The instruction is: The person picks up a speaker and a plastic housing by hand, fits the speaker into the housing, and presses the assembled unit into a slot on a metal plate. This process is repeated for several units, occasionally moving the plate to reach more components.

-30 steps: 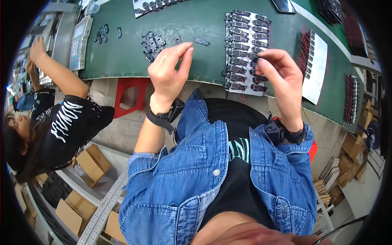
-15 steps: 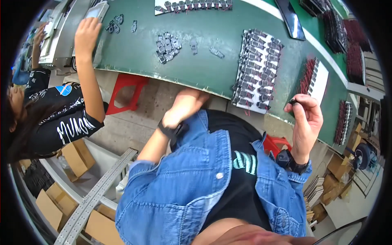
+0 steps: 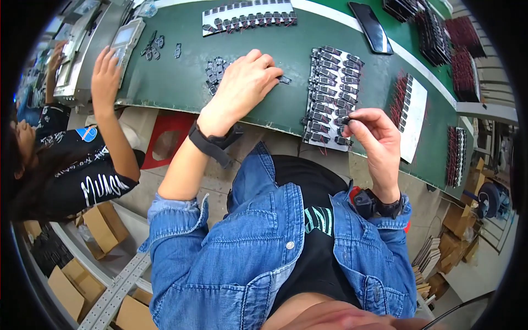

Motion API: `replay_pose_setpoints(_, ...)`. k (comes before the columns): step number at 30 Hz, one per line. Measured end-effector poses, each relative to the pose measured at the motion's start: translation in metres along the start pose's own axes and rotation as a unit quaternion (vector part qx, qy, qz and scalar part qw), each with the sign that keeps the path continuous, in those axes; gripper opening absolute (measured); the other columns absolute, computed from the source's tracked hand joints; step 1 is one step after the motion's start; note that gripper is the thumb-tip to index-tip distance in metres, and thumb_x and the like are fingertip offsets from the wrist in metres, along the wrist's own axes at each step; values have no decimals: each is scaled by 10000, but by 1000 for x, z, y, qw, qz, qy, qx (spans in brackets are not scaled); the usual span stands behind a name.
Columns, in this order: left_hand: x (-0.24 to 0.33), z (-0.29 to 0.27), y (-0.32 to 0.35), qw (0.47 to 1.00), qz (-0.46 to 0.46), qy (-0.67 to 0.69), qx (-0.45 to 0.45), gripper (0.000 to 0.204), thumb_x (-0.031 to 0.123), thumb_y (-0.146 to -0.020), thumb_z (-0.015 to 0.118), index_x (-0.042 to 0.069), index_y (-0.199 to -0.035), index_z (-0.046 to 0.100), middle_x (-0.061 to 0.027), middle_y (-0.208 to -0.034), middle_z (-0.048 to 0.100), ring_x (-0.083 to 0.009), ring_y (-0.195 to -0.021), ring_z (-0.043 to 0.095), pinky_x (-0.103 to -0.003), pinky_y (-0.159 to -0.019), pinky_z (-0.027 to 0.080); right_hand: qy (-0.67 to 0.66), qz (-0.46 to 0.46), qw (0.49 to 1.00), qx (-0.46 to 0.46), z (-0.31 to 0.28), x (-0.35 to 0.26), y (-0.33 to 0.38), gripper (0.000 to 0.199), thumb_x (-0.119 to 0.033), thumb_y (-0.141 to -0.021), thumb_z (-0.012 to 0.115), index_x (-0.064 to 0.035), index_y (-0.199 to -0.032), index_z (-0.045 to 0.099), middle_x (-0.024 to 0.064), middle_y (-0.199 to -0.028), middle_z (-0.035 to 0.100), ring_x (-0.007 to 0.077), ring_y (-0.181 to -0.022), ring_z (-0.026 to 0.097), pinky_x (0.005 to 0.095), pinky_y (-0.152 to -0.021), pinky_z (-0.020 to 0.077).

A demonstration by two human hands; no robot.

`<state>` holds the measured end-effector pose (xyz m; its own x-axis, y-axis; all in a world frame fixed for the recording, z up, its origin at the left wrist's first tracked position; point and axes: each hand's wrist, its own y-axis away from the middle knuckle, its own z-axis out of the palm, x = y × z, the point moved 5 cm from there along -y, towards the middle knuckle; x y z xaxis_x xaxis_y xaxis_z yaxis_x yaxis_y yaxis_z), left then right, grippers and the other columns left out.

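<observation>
My left hand [image 3: 245, 82] reaches palm down over the green table, fingers bent together. Its fingertips and thumb close on the near end of a small black plastic part [image 3: 285, 80]. Beside its wrist lies a loose pile of similar black parts [image 3: 215, 71], partly covered by the hand. My right hand [image 3: 379, 140] pinches another small black part [image 3: 346, 124] between thumb and forefinger, at the near right corner of a white board [image 3: 336, 91]. Rows of black parts with dark red wires lie on that board. The fingers hide most of the pinched part.
A second white board [image 3: 250, 11] with black parts lies at the back, and a third [image 3: 415, 121] with red wires at the right. A phone [image 3: 371, 27] lies behind. At left, a co-worker's hand [image 3: 105, 77] is near a machine [image 3: 126, 41]. A red stool [image 3: 168, 137] stands below the edge.
My left hand has risen from below the table edge onto the loose parts. My right hand has moved left with its black part to the board's corner.
</observation>
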<state>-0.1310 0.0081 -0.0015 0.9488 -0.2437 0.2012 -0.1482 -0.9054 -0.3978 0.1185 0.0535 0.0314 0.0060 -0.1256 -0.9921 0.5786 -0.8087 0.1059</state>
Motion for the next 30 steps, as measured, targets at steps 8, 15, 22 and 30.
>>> replay_pose_setpoints(8, 65, -14, 2, 991, -48, 104, 64, 226, 82, -821, 720, 42, -1038, 671, -85, -825, 656, -237, -763, 660, -324, -678, 553, -4, -21, 1000, -1, 16, -6, -9, 149, 11, -921, 652, 13, -1069, 644, 20, -958, 654, 91, -850, 628, 219, -766, 503)
replay_pose_setpoints(15, 82, 7, 13, 770, -271, 573, 68, 274, 11, -888, 680, -11, -1162, 676, -104, -1013, 732, -150, -884, 717, -275, -800, 582, 111, -87, 990, 17, 15, 4, -15, 157, -10, -920, 669, 2, -1076, 665, -5, -971, 659, 48, -853, 605, 187, -758, 485)
replay_pose_setpoints(22, 83, 16, 15, 737, -274, 617, 43, 267, 14, -917, 661, -11, -1182, 683, -90, -1034, 732, -125, -930, 699, -259, -819, 576, 102, -45, 993, -30, 4, 12, -23, 161, -41, -915, 685, -4, -1071, 672, 15, -1002, 659, 69, -824, 610, 211, -727, 506)
replay_pose_setpoints(30, 80, 13, 9, 778, -261, 571, 15, 257, 19, -912, 667, -5, -1165, 695, -93, -1025, 738, -116, -908, 699, -259, -800, 574, 25, 46, 994, -93, 1, 24, -27, 126, -60, -940, 653, 14, -1041, 648, 71, -1150, 617, 87, -844, 607, 230, -709, 524)
